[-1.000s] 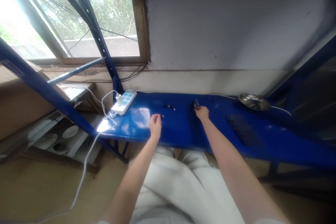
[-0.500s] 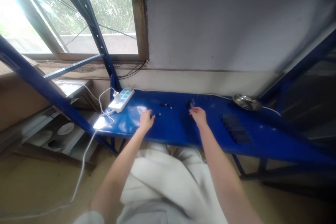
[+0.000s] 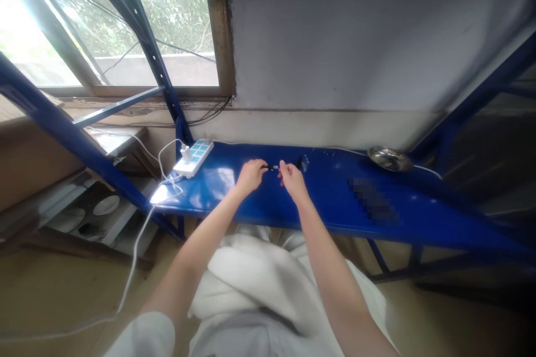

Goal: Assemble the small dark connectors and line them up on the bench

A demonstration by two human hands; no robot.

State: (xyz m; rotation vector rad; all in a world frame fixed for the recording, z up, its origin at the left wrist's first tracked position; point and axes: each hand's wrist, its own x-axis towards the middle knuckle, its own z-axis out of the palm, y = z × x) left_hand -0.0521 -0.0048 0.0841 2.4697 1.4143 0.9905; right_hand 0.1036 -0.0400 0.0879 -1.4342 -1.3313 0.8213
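My left hand (image 3: pixel 250 174) and my right hand (image 3: pixel 290 177) meet over the middle of the blue metal shelf (image 3: pixel 318 201). Between their pinched fingertips is a small dark part with a pale tip (image 3: pixel 272 167), held just above the shelf; it is too small to name. A small dark object (image 3: pixel 304 163) sits on the shelf just right of my right hand, near the back edge.
A white power strip (image 3: pixel 193 157) with a plugged-in white cable (image 3: pixel 138 256) lies at the shelf's left end. A steel dish (image 3: pixel 388 158) stands at the back right. Blue rack struts (image 3: pixel 142 39) cross a window at left. White cloth covers my lap.
Both hands have come together at the shelf's middle: the left moved right and up, the right moved left away from the dark object. They now pinch the small part that lay there.
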